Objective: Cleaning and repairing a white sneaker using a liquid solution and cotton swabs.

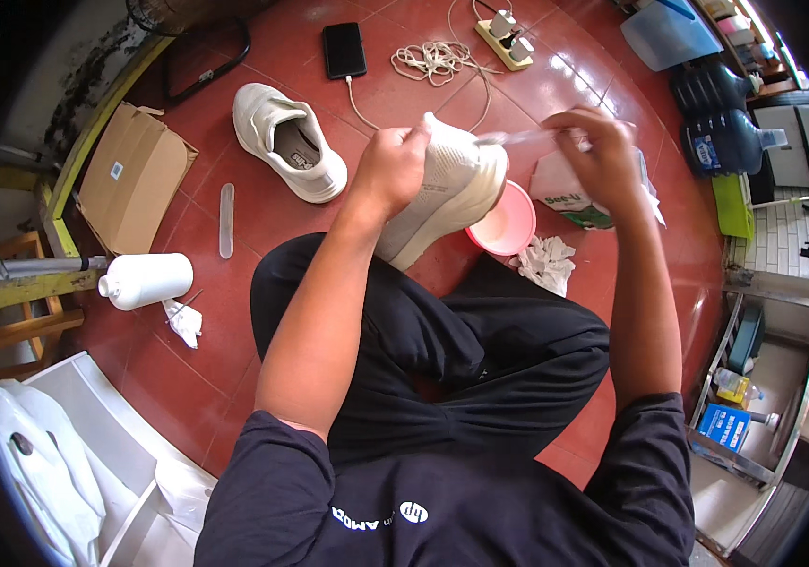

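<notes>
My left hand [390, 172] is closed round the front part of a beige sneaker [438, 194], held tilted above my crossed legs with its heel to the right. In my right hand [598, 156] is the end of a thin, pale, see-through-handled brush, like a toothbrush [523, 138], smeared by motion. Its head touches the sneaker near the heel collar. Partly behind the heel, a pink bowl [529, 210] holds cloudy liquid. Crumpled tissues [548, 265] lie beside the bowl. The matching sneaker [277, 132] rests upright on the floor to the left.
A tissue pack [560, 189] lies by my right hand. Beyond the shoes are a phone [344, 50], a coiled cable [433, 61] and a power strip [504, 42]. To the left are a cardboard box [130, 180], a white bottle [149, 280] and a flat grey strip [227, 222].
</notes>
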Demonstrator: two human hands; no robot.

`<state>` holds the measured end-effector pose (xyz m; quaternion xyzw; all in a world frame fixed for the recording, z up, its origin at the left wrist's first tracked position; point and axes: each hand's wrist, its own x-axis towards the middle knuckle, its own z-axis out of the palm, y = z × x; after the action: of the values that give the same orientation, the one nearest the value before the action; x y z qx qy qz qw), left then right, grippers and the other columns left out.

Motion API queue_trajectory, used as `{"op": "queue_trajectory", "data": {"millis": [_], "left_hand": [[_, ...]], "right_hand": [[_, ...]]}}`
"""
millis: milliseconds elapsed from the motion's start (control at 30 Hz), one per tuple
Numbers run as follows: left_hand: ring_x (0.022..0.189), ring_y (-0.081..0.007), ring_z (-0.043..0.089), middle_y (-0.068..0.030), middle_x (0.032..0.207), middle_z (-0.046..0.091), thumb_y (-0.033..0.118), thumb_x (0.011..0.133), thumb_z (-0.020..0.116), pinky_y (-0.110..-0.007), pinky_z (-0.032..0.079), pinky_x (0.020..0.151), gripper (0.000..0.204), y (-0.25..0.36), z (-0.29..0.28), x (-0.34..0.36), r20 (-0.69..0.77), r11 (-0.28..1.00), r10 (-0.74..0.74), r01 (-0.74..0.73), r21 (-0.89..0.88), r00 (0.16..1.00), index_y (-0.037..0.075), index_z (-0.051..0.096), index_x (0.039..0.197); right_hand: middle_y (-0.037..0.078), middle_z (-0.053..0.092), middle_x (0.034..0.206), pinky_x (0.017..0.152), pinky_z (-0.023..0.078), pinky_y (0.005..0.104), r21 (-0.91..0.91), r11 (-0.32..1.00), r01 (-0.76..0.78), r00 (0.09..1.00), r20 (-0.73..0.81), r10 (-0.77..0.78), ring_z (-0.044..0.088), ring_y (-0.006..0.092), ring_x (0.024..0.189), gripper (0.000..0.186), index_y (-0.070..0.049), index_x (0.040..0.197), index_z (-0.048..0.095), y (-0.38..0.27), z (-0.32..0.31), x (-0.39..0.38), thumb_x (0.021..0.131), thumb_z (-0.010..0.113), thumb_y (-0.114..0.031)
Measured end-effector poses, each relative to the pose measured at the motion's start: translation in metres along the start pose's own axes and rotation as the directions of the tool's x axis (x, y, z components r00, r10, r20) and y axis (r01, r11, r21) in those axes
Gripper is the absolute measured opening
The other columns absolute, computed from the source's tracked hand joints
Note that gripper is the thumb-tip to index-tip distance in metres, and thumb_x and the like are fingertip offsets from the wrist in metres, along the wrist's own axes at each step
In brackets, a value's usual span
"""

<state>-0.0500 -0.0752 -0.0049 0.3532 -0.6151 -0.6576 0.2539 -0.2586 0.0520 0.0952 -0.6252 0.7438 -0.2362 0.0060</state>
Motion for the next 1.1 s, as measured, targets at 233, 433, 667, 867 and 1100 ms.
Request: {"op": "queue_trajectory", "data": {"millis": [233, 433, 667, 867, 1100], "left_hand": [[0.071, -0.0180, 0.059, -0.0129, 0.072, 0.065, 0.037, 0.097, 0.045, -0.034, 0.045, 0.071, 0.051, -0.003, -0.008, 0.010, -0.138, 0.996, -0.014, 0.001, -0.090, 0.990, -0.008, 0.065, 0.085], [0.068, -0.0157, 0.056, -0.0094, 0.070, 0.062, 0.036, 0.097, 0.045, -0.033, 0.044, 0.068, 0.050, -0.006, -0.008, 0.010, -0.135, 0.999, -0.014, 0.007, -0.054, 0.991, -0.008, 0.064, 0.082], [0.068, -0.0139, 0.053, -0.0074, 0.070, 0.061, 0.035, 0.097, 0.045, -0.032, 0.043, 0.068, 0.049, -0.002, -0.002, 0.007, -0.108, 0.997, -0.027, 0.019, -0.070, 0.994, -0.007, 0.063, 0.082], [0.071, -0.0144, 0.055, -0.0091, 0.075, 0.064, 0.035, 0.098, 0.045, -0.032, 0.044, 0.070, 0.048, -0.002, -0.003, 0.008, -0.103, 0.995, -0.021, 0.011, -0.097, 0.994, -0.007, 0.065, 0.085], [0.069, -0.0143, 0.054, -0.0090, 0.072, 0.063, 0.037, 0.098, 0.045, -0.033, 0.044, 0.069, 0.050, -0.001, 0.002, 0.006, -0.039, 0.990, -0.056, 0.051, -0.129, 0.998, -0.006, 0.065, 0.085]], "right_hand": [[0.011, 0.070, 0.089, 0.079, 0.049, 0.0386, -0.055, 0.854, -0.517, 0.828, -0.287, 0.482, 0.067, 0.0282, 0.087, 0.016, -0.016, 0.089, 0.074, 0.064, 0.050, -0.089, 0.083, 0.062, -0.024], [0.007, 0.059, 0.110, 0.088, 0.039, 0.0505, -0.348, 0.662, -0.664, 0.718, -0.050, 0.695, 0.062, 0.0279, 0.098, 0.018, -0.022, 0.097, 0.071, 0.059, 0.136, -0.150, 0.084, 0.060, -0.027], [0.006, 0.059, 0.102, 0.082, 0.040, 0.0470, -0.391, 0.677, -0.623, 0.749, -0.050, 0.660, 0.062, 0.0262, 0.093, 0.017, -0.020, 0.097, 0.070, 0.055, 0.148, -0.146, 0.085, 0.060, -0.026], [0.006, 0.059, 0.100, 0.080, 0.041, 0.0457, -0.455, 0.687, -0.566, 0.783, -0.034, 0.621, 0.062, 0.0261, 0.092, 0.014, -0.020, 0.093, 0.072, 0.053, 0.150, -0.147, 0.084, 0.062, -0.025], [0.013, 0.065, 0.093, 0.078, 0.048, 0.0400, 0.078, 0.731, -0.678, 0.716, -0.157, 0.680, 0.064, 0.0267, 0.084, 0.018, -0.008, 0.093, 0.073, 0.062, 0.115, -0.159, 0.082, 0.065, -0.017]]}}
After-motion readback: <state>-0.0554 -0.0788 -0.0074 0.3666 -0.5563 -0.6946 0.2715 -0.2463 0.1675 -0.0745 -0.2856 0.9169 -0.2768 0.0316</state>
